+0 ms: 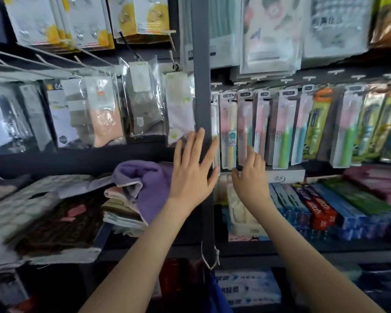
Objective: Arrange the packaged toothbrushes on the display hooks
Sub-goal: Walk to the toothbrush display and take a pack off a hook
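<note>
Several packaged toothbrushes (pixel 284 129) hang in a row from display hooks (pixel 309 78) right of a grey upright post (pixel 202 91). My left hand (pixel 193 170) lies flat with straight spread fingers across the post, its fingertips at the leftmost clear toothbrush pack (pixel 215 132). My right hand (pixel 250 179) is raised just below the hanging packs, fingers straight, touching the bottom of a pink toothbrush pack (pixel 244 129). Neither hand grips anything.
Boxed toothpaste (pixel 321 206) lies on the shelf under the toothbrushes. Folded towels, one purple (pixel 149 184), are stacked left of the post. Bagged cloths (pixel 142 98) hang at the upper left, and other packaged goods (pixel 271 30) hang above.
</note>
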